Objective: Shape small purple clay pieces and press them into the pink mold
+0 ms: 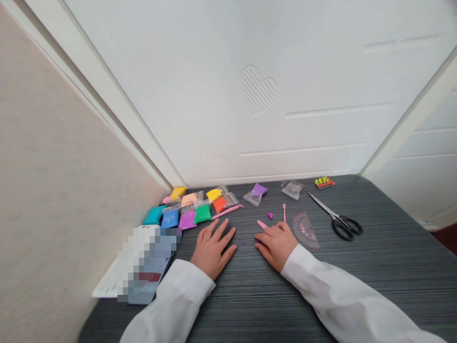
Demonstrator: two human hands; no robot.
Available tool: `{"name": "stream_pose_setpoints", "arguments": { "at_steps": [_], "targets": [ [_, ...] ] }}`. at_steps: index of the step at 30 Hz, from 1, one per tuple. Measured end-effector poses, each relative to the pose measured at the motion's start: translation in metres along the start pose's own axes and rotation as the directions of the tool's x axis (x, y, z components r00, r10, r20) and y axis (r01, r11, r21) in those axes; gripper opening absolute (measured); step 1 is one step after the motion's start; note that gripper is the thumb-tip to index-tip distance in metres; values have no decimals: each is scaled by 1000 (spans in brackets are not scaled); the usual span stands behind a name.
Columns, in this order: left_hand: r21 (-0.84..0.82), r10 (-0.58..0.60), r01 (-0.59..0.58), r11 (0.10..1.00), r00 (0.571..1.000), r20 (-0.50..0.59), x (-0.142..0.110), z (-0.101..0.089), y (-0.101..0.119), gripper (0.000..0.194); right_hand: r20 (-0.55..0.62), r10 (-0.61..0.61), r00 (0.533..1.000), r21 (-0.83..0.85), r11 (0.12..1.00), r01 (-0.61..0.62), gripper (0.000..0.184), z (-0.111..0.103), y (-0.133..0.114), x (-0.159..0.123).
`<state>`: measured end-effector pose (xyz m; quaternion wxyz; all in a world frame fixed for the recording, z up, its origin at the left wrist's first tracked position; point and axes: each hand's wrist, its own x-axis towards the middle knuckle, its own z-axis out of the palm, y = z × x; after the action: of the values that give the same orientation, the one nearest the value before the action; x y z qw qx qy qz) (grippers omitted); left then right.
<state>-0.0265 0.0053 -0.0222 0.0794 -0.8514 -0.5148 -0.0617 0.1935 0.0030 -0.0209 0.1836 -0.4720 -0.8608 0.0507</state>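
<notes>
My left hand (215, 247) rests palm down on the dark table with its fingers spread and nothing held. Across from it, my right hand (277, 244) has its thumb and forefinger closed about a small bit of purple clay (257, 241), mostly hidden by the fingertips. Between the two hands lies a tiny purple clay ball (243, 243). Just beyond the right hand are a shiny purple lump (270, 216) and a pink pointed tool (262, 224), partly covered by the fingers. A thin pink stick tool (284, 212) stretches away behind the same hand.
Several coloured clay packets (188, 219) line the back left, with pink tweezers (227, 211) beside them. A purple packet (259, 190), clear bags (293, 189) and yellow-red beadlike pieces (324, 182) lie along the back. A protractor (305, 232), scissors (336, 216) and a booklet (157, 267) flank the hands.
</notes>
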Motion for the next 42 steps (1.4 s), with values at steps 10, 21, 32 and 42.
{"name": "stream_pose_setpoints", "arguments": {
  "at_steps": [10, 21, 32, 42],
  "targets": [
    [-76, -9, 3, 997, 997, -71, 25, -3, 13, 41, -47, 145, 988, -93, 984, -149, 25, -13, 6, 2],
    [-125, -5, 4, 992, 1000, -12, -6, -3, -2, 37, 64, 303, 951, -242, 929, -280, 26, -25, 4, 0],
    [-395, -167, 100, 913, 976, -139, 11, 4, -6, 39, 67, 240, 968, -275, 938, -214, 29, -23, 8, -1],
    [-416, -205, 137, 899, 971, -123, 33, 11, -10, 19, 74, 225, 972, -331, 925, -189, 29, -21, 4, 2]
  ]
}}
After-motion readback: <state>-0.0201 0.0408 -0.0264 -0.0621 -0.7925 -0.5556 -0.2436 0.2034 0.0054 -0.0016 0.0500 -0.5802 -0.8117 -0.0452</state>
